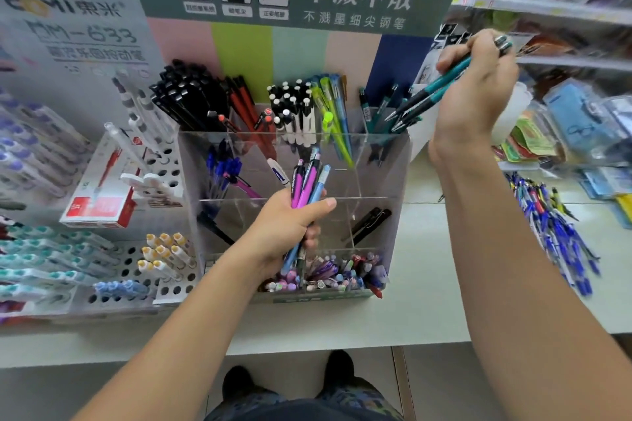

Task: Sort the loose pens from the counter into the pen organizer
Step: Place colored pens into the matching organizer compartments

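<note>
Gripping a mixed bunch of pink, purple and light-blue pens [305, 188] in left hand [290, 225], fingers curled round the barrels, held upright in front of the clear acrylic pen organizer [383, 161], over its middle rows. Right hand [478, 85] raised at the organizer's back-right corner, pinching a few teal pens [434, 92], tips angled down toward the back-right compartment where more teal pens stand. Back row also filled: black pens [184, 92], red pens [246, 102], white-capped ones [294, 106], lime-green ones [328, 106]. Front tray packed with assorted pens. Loose pile of mostly blue pens [554, 232] lying on the counter [427, 284], right of the organizer, well apart from both hands.
</note>
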Available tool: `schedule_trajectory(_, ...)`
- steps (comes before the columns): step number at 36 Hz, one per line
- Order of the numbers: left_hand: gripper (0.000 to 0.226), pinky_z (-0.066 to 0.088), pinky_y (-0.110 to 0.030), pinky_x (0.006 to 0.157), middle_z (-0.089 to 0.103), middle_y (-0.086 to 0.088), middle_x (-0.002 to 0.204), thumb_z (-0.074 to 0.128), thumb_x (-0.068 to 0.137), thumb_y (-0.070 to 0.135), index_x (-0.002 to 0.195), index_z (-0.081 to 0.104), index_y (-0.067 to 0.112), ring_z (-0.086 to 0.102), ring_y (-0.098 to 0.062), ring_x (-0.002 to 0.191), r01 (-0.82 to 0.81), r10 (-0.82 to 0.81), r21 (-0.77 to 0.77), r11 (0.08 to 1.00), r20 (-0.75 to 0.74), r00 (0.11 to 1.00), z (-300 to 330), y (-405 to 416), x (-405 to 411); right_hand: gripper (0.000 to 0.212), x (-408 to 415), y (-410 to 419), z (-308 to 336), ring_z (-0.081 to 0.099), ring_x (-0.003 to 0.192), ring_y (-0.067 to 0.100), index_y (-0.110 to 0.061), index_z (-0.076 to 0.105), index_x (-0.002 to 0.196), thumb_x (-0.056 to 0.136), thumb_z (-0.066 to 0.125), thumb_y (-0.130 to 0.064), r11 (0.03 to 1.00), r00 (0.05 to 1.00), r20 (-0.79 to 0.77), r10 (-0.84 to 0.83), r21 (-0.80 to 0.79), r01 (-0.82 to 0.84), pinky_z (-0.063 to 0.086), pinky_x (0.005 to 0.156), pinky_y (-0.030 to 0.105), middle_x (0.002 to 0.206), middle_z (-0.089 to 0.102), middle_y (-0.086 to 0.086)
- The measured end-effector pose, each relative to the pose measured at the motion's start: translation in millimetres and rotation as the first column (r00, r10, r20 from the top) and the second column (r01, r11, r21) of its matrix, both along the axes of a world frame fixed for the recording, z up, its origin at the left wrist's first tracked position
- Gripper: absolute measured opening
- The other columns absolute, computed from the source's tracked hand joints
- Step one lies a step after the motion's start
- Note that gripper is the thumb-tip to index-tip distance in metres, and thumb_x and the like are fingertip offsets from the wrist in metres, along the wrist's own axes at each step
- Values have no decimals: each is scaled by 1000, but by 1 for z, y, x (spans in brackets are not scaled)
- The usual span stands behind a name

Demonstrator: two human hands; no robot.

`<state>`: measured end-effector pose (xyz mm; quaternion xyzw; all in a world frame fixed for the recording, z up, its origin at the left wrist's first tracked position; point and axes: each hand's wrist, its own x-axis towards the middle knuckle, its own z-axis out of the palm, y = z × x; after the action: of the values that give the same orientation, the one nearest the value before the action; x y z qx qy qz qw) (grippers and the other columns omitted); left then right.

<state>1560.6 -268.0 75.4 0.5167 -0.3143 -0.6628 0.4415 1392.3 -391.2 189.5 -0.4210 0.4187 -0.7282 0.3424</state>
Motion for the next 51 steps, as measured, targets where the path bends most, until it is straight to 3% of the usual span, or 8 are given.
schedule_trajectory(6, 11, 40, -23, 45, 44, 1, 67, 67, 97, 16, 102, 57, 13, 40, -10, 49, 2, -4, 20, 1000, 78, 997, -5, 5, 13, 22, 11, -17, -19, 53, 72, 6, -14, 47, 90, 106, 35, -22, 991, 975, -177, -133, -34, 129, 46, 82, 26, 72, 56, -7)
schedule_trajectory(9, 12, 40, -23, 45, 45, 2, 66, 67, 97, 16, 102, 57, 13, 40, -10, 49, -16, 15, 22, 1000, 78, 997, -5, 7, 17, 17, 13, -22, -25, 54, 73, 11, -19, 49, 92, 104, 39, -27, 986, 960, -227, -165, -14, 166, 51, 73, 39, 76, 56, -5)
schedule_trajectory(14, 8, 40, -22, 44, 52, 8, 60, 64, 99, 15, 102, 57, 12, 41, -9, 49, -20, 20, 6, 1000, 53, 998, 1, 7, 21, 15, 13, -24, -42, 47, 67, -3, -17, 46, 96, 108, 39, -22, 982, 894, -406, -187, -55, 181, 43, 70, 20, 77, 50, -10)
schedule_trajectory(20, 8, 40, -21, 44, 50, 4, 65, 61, 100, 15, 106, 58, 10, 41, -10, 50, -3, 2, 4, 1000, 40, 999, 5, 7, 21, 35, 7, -22, -69, 56, 87, 21, -11, 59, 103, 106, 41, -41, 973, 794, -577, -190, -6, 229, 44, 79, 30, 96, 62, 9)
schedule_trajectory(28, 8, 40, -20, 44, 50, 3, 67, 58, 102, 13, 109, 57, 10, 41, -9, 50, 36, -36, 7, 999, -2, 999, 12, 10, 20, 41, -2, -22, -72, 46, 89, 9, -5, 67, 104, 103, 54, -44, 992, 585, -805, -98, -32, 121, 30, 75, 18, 101, 57, 6)
schedule_trajectory(37, 23, 41, -19, 46, 49, 3, 71, 58, 99, 19, 119, 52, 9, 41, -9, 52, 95, -92, 3, 995, -255, 963, 17, 15, 22, 38, -7, -18, -78, 48, 104, 23, -6, 66, 103, 100, 56, -42, 993, 561, -826, -54, 13, 116, 31, 87, 17, 109, 51, 14)
schedule_trajectory(47, 25, 38, -17, 44, 48, 6, 67, 61, 97, 24, 118, 53, 12, 39, -6, 50, 2, 5, 31, 1000, -236, 972, 17, 14, 15, 42, -15, -16, -77, 40, 106, 18, -9, 69, 98, 100, 55, -48, 997, 464, -886, 8, 44, 66, 30, 89, 21, 106, 39, 1)
schedule_trajectory(51, 23, 38, -17, 44, 48, 6, 67, 60, 99, 22, 118, 54, 12, 38, -6, 50, 1, 6, 34, 999, -219, 976, 18, 14, 16, 41, -20, -17, -74, 49, 112, 26, -13, 69, 103, 102, 45, -47, 997, 545, -836, 62, 80, 11, 37, 96, 27, 107, 43, 1)
